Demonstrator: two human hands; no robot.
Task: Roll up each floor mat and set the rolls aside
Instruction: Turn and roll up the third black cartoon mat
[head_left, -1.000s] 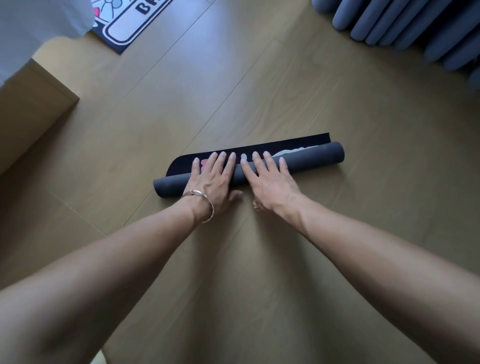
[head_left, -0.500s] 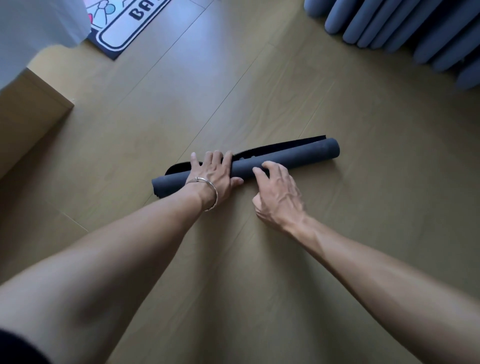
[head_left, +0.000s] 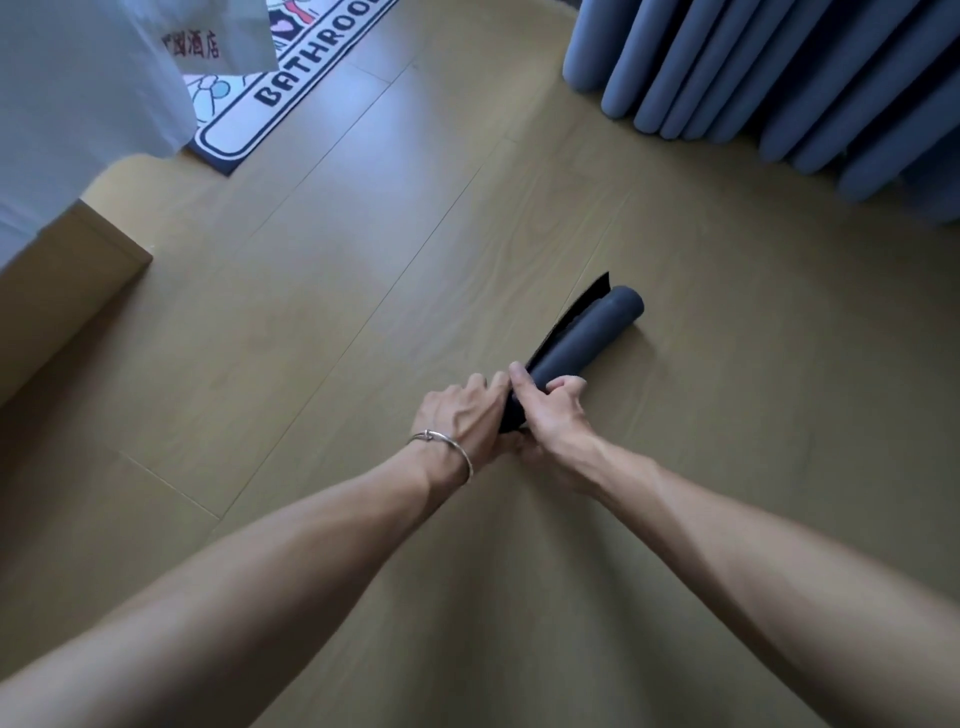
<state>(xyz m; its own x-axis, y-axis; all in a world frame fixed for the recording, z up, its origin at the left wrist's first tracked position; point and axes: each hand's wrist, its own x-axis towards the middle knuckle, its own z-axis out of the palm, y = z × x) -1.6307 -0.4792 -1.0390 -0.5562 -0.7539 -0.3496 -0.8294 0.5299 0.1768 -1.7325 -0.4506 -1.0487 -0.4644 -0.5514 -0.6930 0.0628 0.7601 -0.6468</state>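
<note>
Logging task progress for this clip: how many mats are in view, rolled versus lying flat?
Dark grey rolled mat: 1, gripped by the left hand and right hand
Printed flat mat: 1
Total: 2 mats

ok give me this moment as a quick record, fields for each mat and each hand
rolled mat: dark grey, pointing away to the right, loose edge along its left side
left hand: grips the roll's near end, bracelet on wrist
right hand: wrapped round the roll beside it
second mat: printed, flat on wooden floor, not yet rolled
backdrop: blue curtain, far right
</note>
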